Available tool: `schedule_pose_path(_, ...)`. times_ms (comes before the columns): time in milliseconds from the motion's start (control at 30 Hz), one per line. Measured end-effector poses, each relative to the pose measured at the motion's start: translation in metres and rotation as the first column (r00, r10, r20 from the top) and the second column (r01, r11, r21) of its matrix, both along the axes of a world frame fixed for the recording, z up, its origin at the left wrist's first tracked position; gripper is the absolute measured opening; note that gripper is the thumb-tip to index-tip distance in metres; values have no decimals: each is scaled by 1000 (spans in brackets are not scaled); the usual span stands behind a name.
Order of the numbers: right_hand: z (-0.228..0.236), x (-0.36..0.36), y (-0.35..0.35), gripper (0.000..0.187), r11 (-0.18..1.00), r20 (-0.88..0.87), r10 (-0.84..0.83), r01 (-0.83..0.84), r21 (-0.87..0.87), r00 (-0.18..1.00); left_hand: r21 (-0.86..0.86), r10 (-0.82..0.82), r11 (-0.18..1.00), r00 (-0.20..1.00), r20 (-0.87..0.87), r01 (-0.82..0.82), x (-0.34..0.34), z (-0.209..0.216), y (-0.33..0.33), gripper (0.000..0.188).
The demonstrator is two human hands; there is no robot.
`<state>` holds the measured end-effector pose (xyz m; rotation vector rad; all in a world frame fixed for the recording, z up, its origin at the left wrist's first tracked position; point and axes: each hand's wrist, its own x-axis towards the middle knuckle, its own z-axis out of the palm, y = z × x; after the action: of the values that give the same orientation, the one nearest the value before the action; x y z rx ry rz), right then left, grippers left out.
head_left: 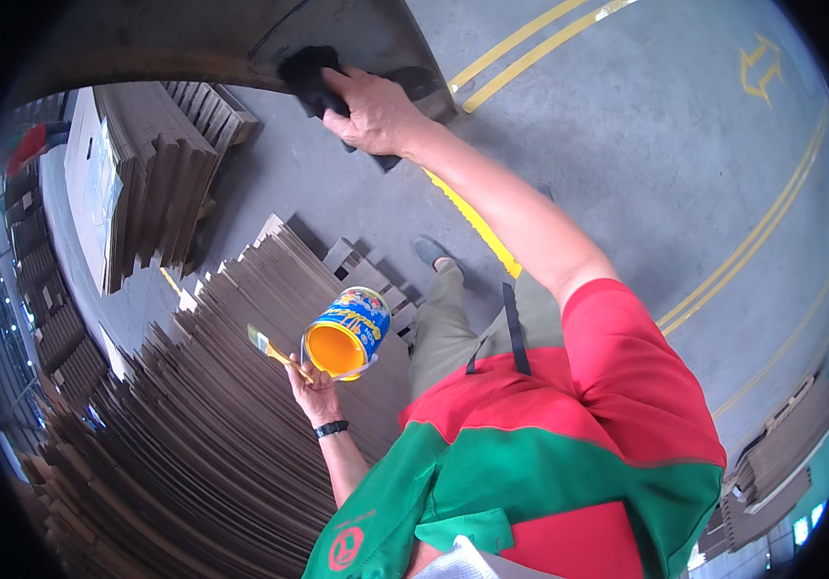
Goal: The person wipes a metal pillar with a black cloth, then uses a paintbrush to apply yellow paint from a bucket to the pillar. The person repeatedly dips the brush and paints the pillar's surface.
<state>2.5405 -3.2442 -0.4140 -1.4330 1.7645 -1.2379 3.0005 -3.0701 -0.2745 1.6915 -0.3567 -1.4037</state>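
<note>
My left hand (312,389), with a black watch at its wrist, is closed around a paintbrush (280,355) and by the rim of a paint can (361,314). The can is blue, tilted with its mouth toward me, and shows orange-yellow paint (333,349) inside. A thin wire handle loops at its side; how the fingers grip it is partly hidden. My right hand (376,114) reaches far forward, fingers closed on a black cloth (312,81). That cloth lies against a dark, flat panel (356,34). More black material hangs under the hand.
Stacked cardboard sheets (231,347) fill the space at the left, below the can. Another cardboard stack (149,174) stands by a wooden pallet (212,111) farther off. Yellow lines (530,39) mark the grey floor (665,145). More cardboard (786,425) lies at the far right.
</note>
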Motion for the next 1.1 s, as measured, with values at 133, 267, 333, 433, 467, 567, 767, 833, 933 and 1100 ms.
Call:
schedule_pose_path(133, -72, 3, 18, 57, 797, -10, 162, -125, 591, 987, -15, 6, 1000, 997, -78, -7, 10, -15, 4, 33)
schedule_pose_path(267, -102, -8, 43, 57, 932, -7, -188, 180, 316, 982, -49, -13, 999, 996, -92, 9, 10, -22, 3, 34)
schedule_pose_path(333, -93, -2, 40, 56, 957, 34, -271, 266, 116, 962, -38, 6, 999, 993, -114, -11, 12, -24, 3, 35)
schedule_pose_path(433, -95, 19, 25, 49, 992, -16, -104, 103, -67, 994, -44, -81, 996, 982, -170, 75, 20, -32, -1, 34)
schedule_pose_path(467, -107, 25, 18, 49, 993, 40, -116, 115, 10, 992, -52, -87, 996, 976, -201, 78, 22, -35, -1, 33)
schedule_pose_path(567, -180, 38, 23, 49, 956, 39, -162, 147, 252, 986, -83, -135, 989, 967, -216, 120, 28, -48, -5, 33)
schedule_pose_path(767, -261, 20, 52, 53, 845, 3, -189, 161, 511, 982, -28, -120, 993, 977, -176, 116, 20, -77, -20, 32)
schedule_pose_path(833, -240, 22, 58, 56, 904, -11, -334, 324, 277, 942, -11, -72, 997, 982, -177, 71, 15, -84, -27, 35)
schedule_pose_path(933, -220, 35, 54, 53, 982, 39, -186, 184, 44, 982, -3, -44, 999, 987, -157, 44, 7, -96, -35, 33)
schedule_pose_path(1100, -312, 35, 50, 49, 895, 52, -159, 121, 429, 986, -110, -121, 989, 971, -205, 99, -6, -145, -45, 32)
